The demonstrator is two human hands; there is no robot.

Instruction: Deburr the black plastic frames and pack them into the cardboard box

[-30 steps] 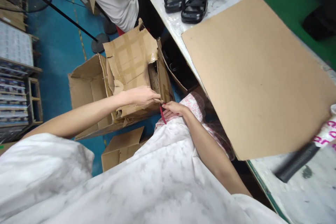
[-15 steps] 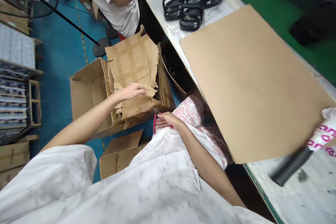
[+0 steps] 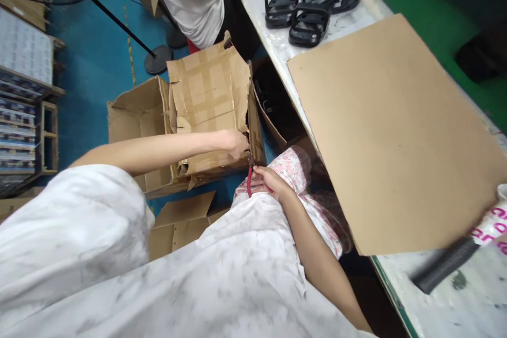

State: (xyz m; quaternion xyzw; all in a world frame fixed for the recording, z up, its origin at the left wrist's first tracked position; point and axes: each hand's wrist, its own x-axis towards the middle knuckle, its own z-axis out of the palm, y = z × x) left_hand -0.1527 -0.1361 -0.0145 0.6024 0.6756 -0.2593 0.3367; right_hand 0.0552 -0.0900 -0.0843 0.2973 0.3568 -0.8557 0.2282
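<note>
My left hand is closed at the torn right edge of a taped cardboard box; its fingertips dip into the gap and are hidden, so what they hold cannot be made out. Lower right of it, my right hand is closed around red-handled pliers, resting near my lap. The tips of the pliers point up toward the box's edge. A second open carton stands against the box's left side.
On the white table lie a large cardboard sheet, black plastic parts and a black-handled roll. A person in a white shirt stands beyond the box. Another open carton is below.
My left hand has moved right across the box top, and its fingers have closed at the torn edge. The co-worker's hand has left the view. My right hand still holds the pliers.
</note>
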